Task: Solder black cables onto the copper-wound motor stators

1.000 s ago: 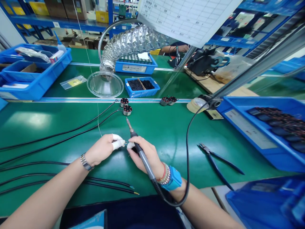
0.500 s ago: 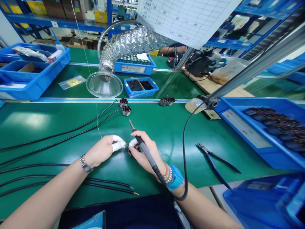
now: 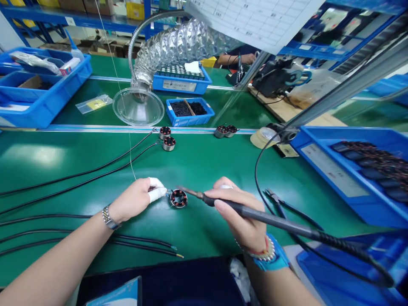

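My left hand point(image 3: 138, 196), with white covers on its fingertips, pinches thin wire ends beside a motor stator point(image 3: 178, 205). The stator is a metal ring with copper windings, lying on the green mat. A fine strand of solder wire point(image 3: 130, 148) hangs from above and runs down to my left hand. My right hand point(image 3: 244, 214) grips a soldering iron point(image 3: 255, 213) like a pen. The iron's tip points left, just above the stator; I cannot tell whether it touches. Black cables point(image 3: 57, 217) lie under and beside my left forearm.
Two stators point(image 3: 168, 144) with cables sit further back, two more point(image 3: 220, 131) right of them. Pliers point(image 3: 282, 208) lie at right, near a tape roll point(image 3: 264, 138) and a blue bin point(image 3: 338, 170). An extraction hood point(image 3: 138, 108) hangs behind. A co-worker's hand point(image 3: 248, 58) shows beyond.
My right hand has let go of the stator and moved right. The soldering iron has swung from pointing away to pointing left, its tip now at the stator. My left hand has barely moved.
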`<state>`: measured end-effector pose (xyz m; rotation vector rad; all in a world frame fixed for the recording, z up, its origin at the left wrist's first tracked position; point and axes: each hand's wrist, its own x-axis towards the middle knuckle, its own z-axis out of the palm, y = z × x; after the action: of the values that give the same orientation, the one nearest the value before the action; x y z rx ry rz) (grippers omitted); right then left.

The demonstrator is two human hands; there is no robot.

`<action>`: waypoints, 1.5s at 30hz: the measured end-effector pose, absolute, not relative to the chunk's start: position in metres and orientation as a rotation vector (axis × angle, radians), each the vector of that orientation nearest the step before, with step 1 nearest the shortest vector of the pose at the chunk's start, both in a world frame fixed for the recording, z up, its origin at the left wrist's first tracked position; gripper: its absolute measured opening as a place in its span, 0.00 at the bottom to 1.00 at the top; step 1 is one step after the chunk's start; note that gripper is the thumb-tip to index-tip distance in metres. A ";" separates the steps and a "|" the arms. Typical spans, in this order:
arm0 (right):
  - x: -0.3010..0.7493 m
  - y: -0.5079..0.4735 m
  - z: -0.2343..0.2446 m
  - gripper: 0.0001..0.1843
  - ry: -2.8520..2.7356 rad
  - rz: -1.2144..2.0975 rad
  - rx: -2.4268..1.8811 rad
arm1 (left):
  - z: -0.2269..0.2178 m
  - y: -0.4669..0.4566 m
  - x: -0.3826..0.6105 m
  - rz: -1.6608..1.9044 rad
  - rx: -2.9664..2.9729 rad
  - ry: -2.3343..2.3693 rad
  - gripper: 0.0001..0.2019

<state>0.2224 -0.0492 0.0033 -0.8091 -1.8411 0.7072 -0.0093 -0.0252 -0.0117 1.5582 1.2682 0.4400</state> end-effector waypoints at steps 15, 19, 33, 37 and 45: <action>0.218 -0.047 0.002 0.10 -1.832 0.842 -0.824 | -0.010 -0.028 -0.008 0.428 1.650 1.294 0.14; 0.215 -0.046 0.004 0.09 -1.840 0.842 -0.838 | -0.012 -0.027 -0.008 0.432 1.666 1.294 0.14; 0.214 -0.045 0.006 0.09 -1.852 0.836 -0.822 | -0.012 -0.028 -0.006 0.442 1.699 1.306 0.13; 0.213 -0.045 0.006 0.08 -1.856 0.819 -0.854 | -0.012 -0.028 -0.006 0.445 1.697 1.313 0.13; 0.212 -0.044 0.007 0.08 -1.863 0.826 -0.837 | -0.010 -0.029 -0.004 0.450 1.712 1.323 0.13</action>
<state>0.2121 -0.0440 0.0071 -0.8367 -1.8633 0.8259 -0.0041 -0.0291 -0.0100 1.7121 1.3230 0.4497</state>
